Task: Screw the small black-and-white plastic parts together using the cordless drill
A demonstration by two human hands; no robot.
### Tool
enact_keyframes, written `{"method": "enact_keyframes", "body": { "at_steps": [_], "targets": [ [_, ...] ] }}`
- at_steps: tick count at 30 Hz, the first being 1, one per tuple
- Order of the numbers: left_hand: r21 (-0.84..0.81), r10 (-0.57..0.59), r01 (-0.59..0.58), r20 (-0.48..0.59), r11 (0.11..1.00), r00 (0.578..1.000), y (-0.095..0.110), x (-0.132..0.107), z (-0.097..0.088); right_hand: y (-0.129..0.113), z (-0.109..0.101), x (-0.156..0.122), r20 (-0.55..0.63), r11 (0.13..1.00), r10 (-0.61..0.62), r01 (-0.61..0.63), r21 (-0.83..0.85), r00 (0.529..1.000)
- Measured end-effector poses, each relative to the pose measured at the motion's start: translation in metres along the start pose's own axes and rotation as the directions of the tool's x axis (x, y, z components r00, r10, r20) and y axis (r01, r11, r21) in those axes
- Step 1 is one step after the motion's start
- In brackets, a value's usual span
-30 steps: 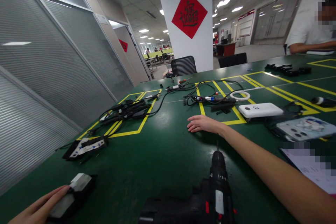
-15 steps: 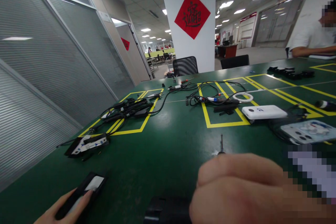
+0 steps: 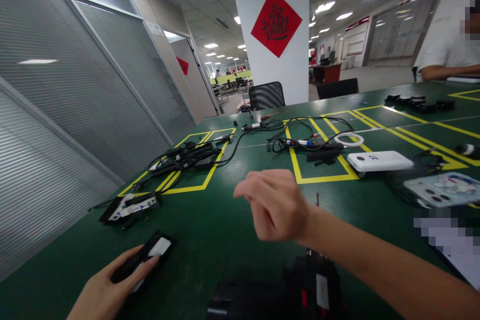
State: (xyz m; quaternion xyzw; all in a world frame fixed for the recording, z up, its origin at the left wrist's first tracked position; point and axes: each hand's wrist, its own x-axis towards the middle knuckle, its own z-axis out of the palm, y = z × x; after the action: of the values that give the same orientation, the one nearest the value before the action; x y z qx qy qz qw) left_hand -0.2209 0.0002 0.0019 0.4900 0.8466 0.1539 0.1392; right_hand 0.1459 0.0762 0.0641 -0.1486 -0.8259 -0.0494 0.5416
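My left hand (image 3: 108, 280) holds a flat black rectangular case (image 3: 129, 266) with white patches on its face, thumb on top and fingers along the far side. Over the middle of the table, my right hand (image 3: 275, 205) is raised with its fingers curled together. Whatever it may hold is hidden by the fingers. Below my right forearm lies a bulky black device (image 3: 258, 300) with a rounded end, a grey label and a red mark, cut off by the bottom edge. A thin metal rod (image 3: 317, 199) shows just beyond the forearm.
Black cables and parts (image 3: 187, 157) lie at left, near a black-and-white piece (image 3: 129, 207). More cables (image 3: 311, 144), a white ring (image 3: 348, 139), a white power bank (image 3: 379, 161) and a phone (image 3: 444, 189) are at right. A person (image 3: 446, 57) sits at the far right.
My right hand has moved left and farther over the table, uncovering the black device. My left hand has shifted slightly right and up with the black case.
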Motion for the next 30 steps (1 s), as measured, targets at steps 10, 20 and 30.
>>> {"method": "enact_keyframes", "body": {
  "at_steps": [10, 20, 30],
  "targets": [
    [-0.302, 0.604, -0.553, 0.106, 0.777, 0.79, 0.178, 0.017, 0.035, 0.146, 0.001, -0.087, 0.019, 0.617, 0.786, -0.783, -0.072, 0.618],
    [-0.507, 0.842, -0.685, 0.185, 0.523, 0.507, 0.284, 0.045, 0.137, 0.166, 0.001, -0.108, 0.314, 0.474, 0.767, -0.824, 0.31, 0.56],
    [-0.536, 0.838, -0.669, 0.152, 0.515, 0.524, 0.271, 0.043, 0.149, 0.146, -0.001, -0.09, 0.561, 0.612, 0.587, -0.774, 0.164, 0.584]
  ]
}}
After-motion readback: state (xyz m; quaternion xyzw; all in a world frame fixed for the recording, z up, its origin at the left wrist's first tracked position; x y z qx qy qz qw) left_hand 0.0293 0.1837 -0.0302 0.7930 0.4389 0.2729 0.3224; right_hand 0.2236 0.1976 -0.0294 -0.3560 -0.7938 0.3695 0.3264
